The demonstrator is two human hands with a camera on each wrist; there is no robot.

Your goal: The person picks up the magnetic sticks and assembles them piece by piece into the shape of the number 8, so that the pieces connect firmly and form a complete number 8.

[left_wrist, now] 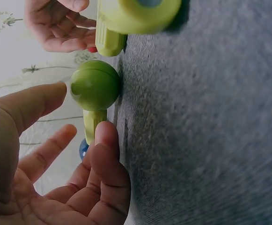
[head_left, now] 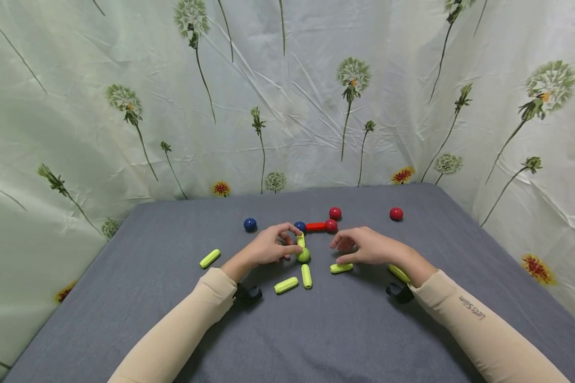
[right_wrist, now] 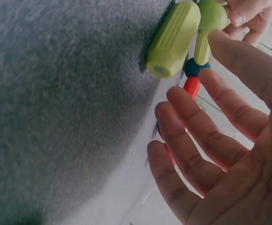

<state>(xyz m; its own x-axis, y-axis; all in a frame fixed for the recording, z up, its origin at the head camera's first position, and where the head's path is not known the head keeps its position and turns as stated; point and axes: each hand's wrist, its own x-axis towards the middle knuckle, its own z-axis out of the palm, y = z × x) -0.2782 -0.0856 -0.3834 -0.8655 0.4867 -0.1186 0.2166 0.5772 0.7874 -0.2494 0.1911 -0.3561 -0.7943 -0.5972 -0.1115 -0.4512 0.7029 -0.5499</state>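
Observation:
My left hand hovers around a green ball with its fingers loosely bent. In the left wrist view the thumb stands a little apart from that ball. A yellow-green rod runs from the ball to a blue ball, which meets a red rod ending at a red ball. My right hand is held over the cloth with relaxed fingers and nothing in its grasp. Below its thumb lies a loose yellow-green rod, seen also in the right wrist view.
Nearer me lie two yellow-green rods, one pointing at the green ball. Another rod lies left, and one is partly hidden by my right wrist. Loose balls, blue and red, sit farther back on the grey cloth.

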